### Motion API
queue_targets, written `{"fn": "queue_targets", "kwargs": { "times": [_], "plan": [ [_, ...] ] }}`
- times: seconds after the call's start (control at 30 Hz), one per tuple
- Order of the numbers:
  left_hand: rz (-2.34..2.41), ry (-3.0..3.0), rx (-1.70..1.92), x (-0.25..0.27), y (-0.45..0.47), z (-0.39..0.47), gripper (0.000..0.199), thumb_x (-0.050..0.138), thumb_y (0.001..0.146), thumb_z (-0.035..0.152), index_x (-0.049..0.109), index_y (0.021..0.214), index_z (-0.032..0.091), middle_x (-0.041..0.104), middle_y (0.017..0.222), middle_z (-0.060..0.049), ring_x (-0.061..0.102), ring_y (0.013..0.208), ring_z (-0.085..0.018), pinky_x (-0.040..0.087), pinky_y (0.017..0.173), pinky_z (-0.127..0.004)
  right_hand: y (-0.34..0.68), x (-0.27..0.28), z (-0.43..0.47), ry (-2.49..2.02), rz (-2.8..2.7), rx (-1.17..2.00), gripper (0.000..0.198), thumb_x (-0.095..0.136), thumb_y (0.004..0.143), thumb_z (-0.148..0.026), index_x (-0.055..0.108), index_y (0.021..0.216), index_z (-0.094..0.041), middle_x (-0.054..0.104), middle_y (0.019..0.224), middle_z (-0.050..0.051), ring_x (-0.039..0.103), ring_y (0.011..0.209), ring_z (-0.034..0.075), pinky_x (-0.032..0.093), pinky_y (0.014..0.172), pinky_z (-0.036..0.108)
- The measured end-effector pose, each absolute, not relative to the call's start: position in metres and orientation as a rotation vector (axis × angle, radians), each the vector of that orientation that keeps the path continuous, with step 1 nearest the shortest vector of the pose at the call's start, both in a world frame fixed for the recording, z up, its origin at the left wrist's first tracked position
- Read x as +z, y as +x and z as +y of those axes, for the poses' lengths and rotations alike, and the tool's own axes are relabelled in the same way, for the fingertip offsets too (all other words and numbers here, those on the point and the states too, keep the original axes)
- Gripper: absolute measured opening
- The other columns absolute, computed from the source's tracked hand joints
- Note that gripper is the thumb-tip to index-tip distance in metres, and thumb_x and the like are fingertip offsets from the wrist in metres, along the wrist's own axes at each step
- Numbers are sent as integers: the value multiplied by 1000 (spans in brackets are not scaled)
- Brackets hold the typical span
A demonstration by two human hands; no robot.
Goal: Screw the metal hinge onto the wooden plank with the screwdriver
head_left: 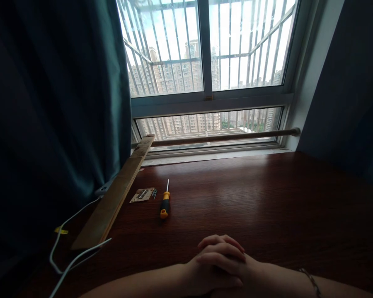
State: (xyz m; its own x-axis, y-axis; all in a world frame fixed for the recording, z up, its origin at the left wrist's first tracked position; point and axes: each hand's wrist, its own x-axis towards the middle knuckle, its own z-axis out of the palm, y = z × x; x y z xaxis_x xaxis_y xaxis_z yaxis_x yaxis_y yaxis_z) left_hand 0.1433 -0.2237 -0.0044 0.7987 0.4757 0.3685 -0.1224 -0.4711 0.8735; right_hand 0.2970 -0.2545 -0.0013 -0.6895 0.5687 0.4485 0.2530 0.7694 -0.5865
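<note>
My left hand [213, 271] and my right hand [245, 273] are clasped together at the table's near side, fingers folded over one another. Both are closed, and no object shows between them. Beyond them, to the left, a screwdriver [165, 203] with a yellow and black handle lies with its metal shaft pointing toward the window. Left of it are several small dark, thin pieces [154, 193], too small to name surely. Beside these lies a flat brown card or packet [142, 195] with dark marks on it.
A long wooden board [118, 194] slants from the table's left side to the rail [224, 138] before the barred window. A white cable [81, 252] loops near the board's close end. The dark curtain [108, 103] hangs at left. Reddish-brown wood forms the tabletop [251, 194].
</note>
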Motion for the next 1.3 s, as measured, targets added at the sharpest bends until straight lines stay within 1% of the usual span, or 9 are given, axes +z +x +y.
{"fn": "queue_targets", "kwargs": {
  "times": [0.07,0.2,0.37,0.57,0.7,0.9,1.07,1.2,1.3],
  "plan": [
    [301,1938,692,-5,142,-224,39,65,71,34,58,110,33,57,109,1,51,109,-28,44,90,-38,296,1,-255,-641,-2350,676,62,62,76,-41,39,132,-29,40,132,8,34,124,24,39,98,37],
    [307,1962,644,-2,141,-224,42,67,70,32,56,111,36,55,112,0,50,110,-26,44,91,-38,295,4,-254,-666,-2367,699,60,63,76,-40,41,130,-26,40,132,10,33,125,24,39,99,38],
    [324,1941,662,0,140,-224,40,66,71,33,59,110,33,58,109,-2,52,109,-26,45,90,-37,295,3,-253,-642,-2355,739,53,58,81,-35,40,131,-28,40,131,8,37,123,22,40,98,35],
    [317,1940,651,2,140,-224,38,64,73,32,58,110,34,59,109,-2,51,110,-25,44,91,-36,296,2,-252,-636,-2346,762,52,58,81,-35,41,130,-28,40,131,8,36,123,21,39,99,34],
    [333,1942,664,-1,141,-225,38,65,72,33,58,110,34,57,112,-1,51,110,-23,45,91,-35,294,2,-252,-658,-2355,699,54,60,79,-37,41,128,-28,41,129,7,36,122,21,40,98,36],
    [290,1993,680,-4,141,-222,40,65,72,32,57,111,29,55,111,-1,50,109,-25,45,91,-36,294,1,-252,-584,-2315,656,56,61,77,-38,41,128,-26,41,127,6,36,121,19,40,98,31],
    [326,2007,630,-2,141,-222,39,63,74,35,56,112,30,54,112,-2,51,109,-24,45,92,-36,296,4,-253,-631,-2334,686,53,61,78,-39,43,126,-25,41,129,6,35,122,19,37,101,32],
    [358,2008,635,-3,142,-222,40,62,73,41,56,111,29,54,112,-2,52,109,-25,46,91,-38,297,3,-252,-649,-2350,719,54,61,77,-40,43,126,-25,39,130,6,33,123,19,36,102,33],
    [354,2016,595,0,141,-221,41,63,73,37,56,112,29,53,113,-1,52,110,-25,45,91,-37,297,-1,-250,-646,-2336,703,56,63,76,-39,43,126,-25,40,129,7,34,122,20,38,100,33]
  ]
}}
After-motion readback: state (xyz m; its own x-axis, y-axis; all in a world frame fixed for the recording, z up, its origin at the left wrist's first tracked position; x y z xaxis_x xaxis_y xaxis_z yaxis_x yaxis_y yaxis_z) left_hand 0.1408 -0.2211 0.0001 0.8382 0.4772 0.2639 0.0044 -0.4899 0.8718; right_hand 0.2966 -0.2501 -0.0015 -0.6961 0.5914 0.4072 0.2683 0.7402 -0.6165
